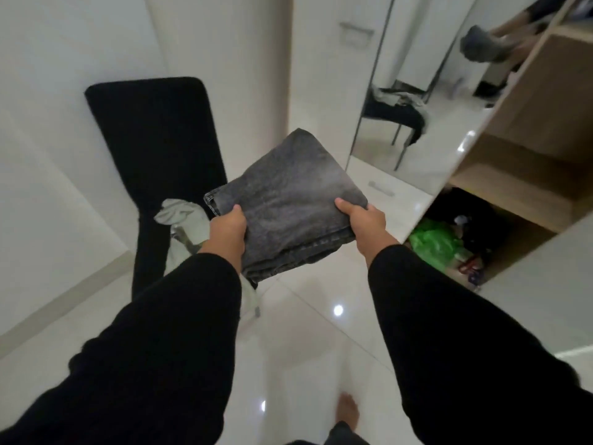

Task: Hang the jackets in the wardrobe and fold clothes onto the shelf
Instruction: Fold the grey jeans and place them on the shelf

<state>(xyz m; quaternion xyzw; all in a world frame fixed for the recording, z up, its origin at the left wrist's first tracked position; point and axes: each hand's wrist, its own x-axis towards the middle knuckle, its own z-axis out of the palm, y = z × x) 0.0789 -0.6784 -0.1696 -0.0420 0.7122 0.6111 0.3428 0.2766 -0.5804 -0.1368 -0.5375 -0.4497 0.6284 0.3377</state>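
The person carries a folded pair of jeans (285, 200) in the air between the chair (154, 149) and the open wardrobe (526, 136). The left hand (227, 229) and the right hand (365, 223) each clamp one edge, thumbs on top, probably so the stacked folds stay flat for the shelf (513, 184). The jeans are faded dark grey denim, several layers thick.

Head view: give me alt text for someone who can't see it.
Both hands, the left hand and right hand, grip a folded grey denim garment in the air above a glossy white floor. A black chair with pale clothes stands at left; an open wooden wardrobe is at right.
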